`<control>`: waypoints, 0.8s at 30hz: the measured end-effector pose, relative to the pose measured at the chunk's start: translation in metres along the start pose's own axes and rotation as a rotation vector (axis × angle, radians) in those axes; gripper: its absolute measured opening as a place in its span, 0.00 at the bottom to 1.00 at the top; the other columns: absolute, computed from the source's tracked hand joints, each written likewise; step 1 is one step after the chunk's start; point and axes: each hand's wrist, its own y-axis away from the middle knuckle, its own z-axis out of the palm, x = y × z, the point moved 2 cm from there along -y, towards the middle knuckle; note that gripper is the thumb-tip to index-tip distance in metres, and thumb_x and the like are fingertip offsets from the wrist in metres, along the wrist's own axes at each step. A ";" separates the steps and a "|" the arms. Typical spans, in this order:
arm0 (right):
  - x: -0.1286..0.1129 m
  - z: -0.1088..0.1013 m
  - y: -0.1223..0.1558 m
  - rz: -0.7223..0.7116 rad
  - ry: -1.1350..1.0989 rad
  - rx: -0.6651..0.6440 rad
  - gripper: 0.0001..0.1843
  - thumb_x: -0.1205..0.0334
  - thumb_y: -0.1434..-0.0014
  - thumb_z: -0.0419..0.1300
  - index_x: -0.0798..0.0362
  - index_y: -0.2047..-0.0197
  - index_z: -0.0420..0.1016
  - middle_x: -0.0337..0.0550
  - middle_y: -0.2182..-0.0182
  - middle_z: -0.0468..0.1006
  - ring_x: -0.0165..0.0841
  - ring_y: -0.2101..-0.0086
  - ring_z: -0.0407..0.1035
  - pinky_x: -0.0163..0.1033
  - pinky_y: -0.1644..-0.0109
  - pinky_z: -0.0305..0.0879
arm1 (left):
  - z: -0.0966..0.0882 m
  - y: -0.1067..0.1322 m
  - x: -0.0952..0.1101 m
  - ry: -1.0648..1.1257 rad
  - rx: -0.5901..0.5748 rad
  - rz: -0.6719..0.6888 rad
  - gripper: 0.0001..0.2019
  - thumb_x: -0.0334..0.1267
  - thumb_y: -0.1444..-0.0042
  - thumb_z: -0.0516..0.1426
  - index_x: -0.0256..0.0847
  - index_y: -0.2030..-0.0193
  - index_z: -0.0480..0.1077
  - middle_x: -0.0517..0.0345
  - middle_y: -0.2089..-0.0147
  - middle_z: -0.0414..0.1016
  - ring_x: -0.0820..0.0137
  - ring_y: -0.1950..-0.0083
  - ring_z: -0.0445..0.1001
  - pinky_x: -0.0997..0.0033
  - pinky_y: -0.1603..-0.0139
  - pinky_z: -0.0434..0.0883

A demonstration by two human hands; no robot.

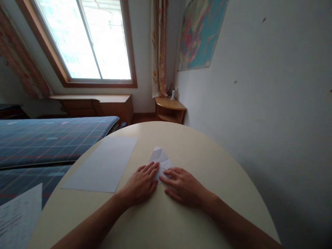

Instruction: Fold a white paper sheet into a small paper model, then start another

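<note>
A small folded white paper [160, 158] lies near the middle of the round cream table [207, 162]. My left hand [141, 185] lies flat on its near left part, fingers stretched out and pressing down. My right hand [181, 185] rests flat on its near right part, fingertips pointing left onto the fold. The two hands almost touch over the paper. The near part of the paper is hidden under them.
A flat white sheet [103, 164] lies on the table to the left of my hands. A printed page [18, 216] sits at the lower left. Beyond are a blue checked bed [46, 136], a window, a corner shelf [169, 109] and the wall on the right.
</note>
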 end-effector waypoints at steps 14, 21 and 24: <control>-0.018 -0.003 -0.004 0.054 0.021 -0.046 0.18 0.57 0.34 0.53 0.55 0.44 0.69 0.56 0.46 0.72 0.45 0.44 0.64 0.49 0.41 0.65 | 0.003 -0.001 -0.004 0.023 -0.002 0.007 0.25 0.42 0.34 0.47 0.39 0.32 0.55 0.50 0.29 0.55 0.63 0.28 0.52 0.57 0.31 0.53; -0.023 -0.007 0.001 0.064 -0.022 -0.057 0.19 0.58 0.34 0.54 0.54 0.42 0.69 0.59 0.42 0.69 0.47 0.41 0.62 0.52 0.38 0.61 | -0.004 -0.001 -0.005 0.060 -0.057 -0.003 0.27 0.39 0.37 0.48 0.38 0.32 0.54 0.51 0.28 0.54 0.63 0.27 0.50 0.58 0.30 0.51; -0.023 -0.009 0.002 0.082 -0.048 -0.066 0.20 0.55 0.36 0.56 0.53 0.43 0.70 0.59 0.41 0.68 0.48 0.41 0.62 0.52 0.39 0.61 | -0.009 -0.001 -0.008 0.097 -0.083 0.029 0.28 0.40 0.38 0.50 0.38 0.31 0.53 0.51 0.28 0.54 0.63 0.28 0.50 0.59 0.30 0.51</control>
